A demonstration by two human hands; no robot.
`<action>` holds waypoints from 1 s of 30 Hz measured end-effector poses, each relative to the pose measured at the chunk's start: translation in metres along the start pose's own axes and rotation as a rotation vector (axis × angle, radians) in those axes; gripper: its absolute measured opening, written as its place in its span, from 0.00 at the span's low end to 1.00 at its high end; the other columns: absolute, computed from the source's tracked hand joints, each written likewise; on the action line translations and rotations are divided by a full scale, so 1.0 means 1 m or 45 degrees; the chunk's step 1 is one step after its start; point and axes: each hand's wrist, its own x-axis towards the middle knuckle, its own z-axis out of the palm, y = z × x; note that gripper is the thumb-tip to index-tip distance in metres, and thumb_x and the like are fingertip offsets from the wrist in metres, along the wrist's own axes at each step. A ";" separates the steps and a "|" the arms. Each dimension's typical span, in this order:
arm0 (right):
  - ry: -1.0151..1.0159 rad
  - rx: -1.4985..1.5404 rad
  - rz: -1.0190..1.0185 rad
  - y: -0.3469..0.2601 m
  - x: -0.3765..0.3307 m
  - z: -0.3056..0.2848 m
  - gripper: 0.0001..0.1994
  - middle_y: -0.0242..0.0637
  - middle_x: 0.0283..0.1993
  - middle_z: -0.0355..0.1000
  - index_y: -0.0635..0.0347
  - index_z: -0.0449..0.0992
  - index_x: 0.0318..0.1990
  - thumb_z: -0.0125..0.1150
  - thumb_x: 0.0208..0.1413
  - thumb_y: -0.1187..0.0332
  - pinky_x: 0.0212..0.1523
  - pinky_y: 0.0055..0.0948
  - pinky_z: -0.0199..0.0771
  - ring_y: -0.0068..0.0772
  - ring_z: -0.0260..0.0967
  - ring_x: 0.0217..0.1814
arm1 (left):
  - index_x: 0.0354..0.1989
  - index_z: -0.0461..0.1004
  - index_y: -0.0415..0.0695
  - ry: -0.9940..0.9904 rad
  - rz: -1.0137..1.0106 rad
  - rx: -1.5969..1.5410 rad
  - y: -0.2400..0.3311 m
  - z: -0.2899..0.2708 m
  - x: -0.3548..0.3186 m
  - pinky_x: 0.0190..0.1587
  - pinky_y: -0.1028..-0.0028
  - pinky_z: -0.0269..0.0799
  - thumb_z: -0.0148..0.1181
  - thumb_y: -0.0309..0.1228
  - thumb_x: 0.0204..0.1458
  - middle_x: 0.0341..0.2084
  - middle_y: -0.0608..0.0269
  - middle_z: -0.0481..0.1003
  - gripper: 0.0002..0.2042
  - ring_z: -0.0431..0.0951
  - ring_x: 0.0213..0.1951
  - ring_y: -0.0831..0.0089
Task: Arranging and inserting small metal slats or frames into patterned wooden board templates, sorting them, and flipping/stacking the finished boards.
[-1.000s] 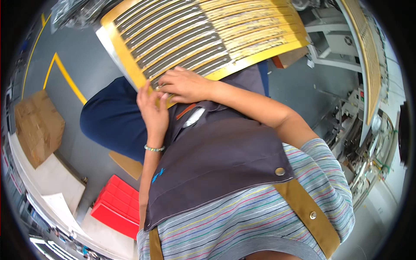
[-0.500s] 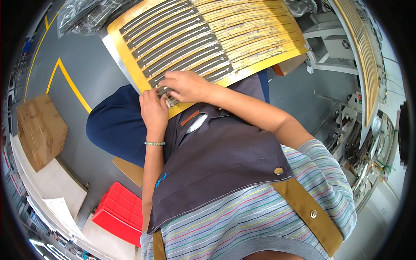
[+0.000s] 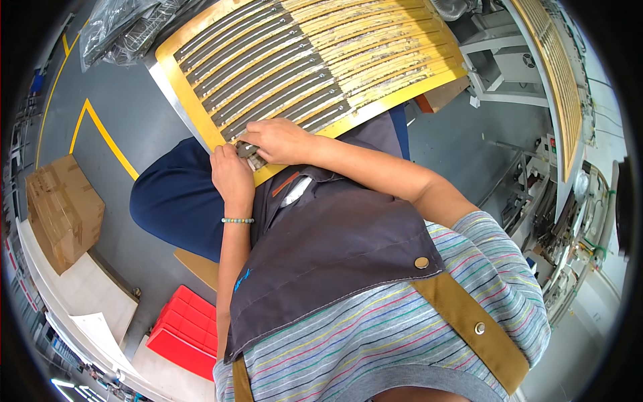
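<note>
A yellow slotted panel point(image 3: 194, 104) lies tilted across my lap. Dark strips point(image 3: 262, 79) with pale lines sit in rows over its left part; the right part shows yellow slots with whitish, worn-looking patches. At the near left corner my left hand point(image 3: 232, 175) is closed, its fingertips at the end of a short dark strip point(image 3: 249, 149). My right hand point(image 3: 281, 141) reaches across from the right, fingers bent and pinching the same strip. Whitish material shows just below their fingertips. My fingers partly hide the strip.
Clear plastic bags point(image 3: 127, 33) lie beyond the panel at far left. To the left are a cardboard box point(image 3: 65, 211) and a red bin point(image 3: 184, 331). On the right stand a white frame point(image 3: 512, 96) and an upright slotted panel point(image 3: 559, 80). Yellow lines mark the grey floor.
The panel appears shifted slightly left in view. My right hand has moved down and left, closer to my left hand at the corner.
</note>
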 end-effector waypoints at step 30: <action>-0.051 -0.132 0.072 0.007 0.040 -0.030 0.31 0.39 0.47 0.81 0.50 0.78 0.66 0.74 0.52 0.60 0.47 0.46 0.82 0.48 0.81 0.48 | 0.39 0.77 0.39 0.124 0.018 -0.097 -0.027 0.003 0.036 0.48 0.56 0.75 0.67 0.25 0.57 0.36 0.53 0.75 0.06 0.77 0.44 0.51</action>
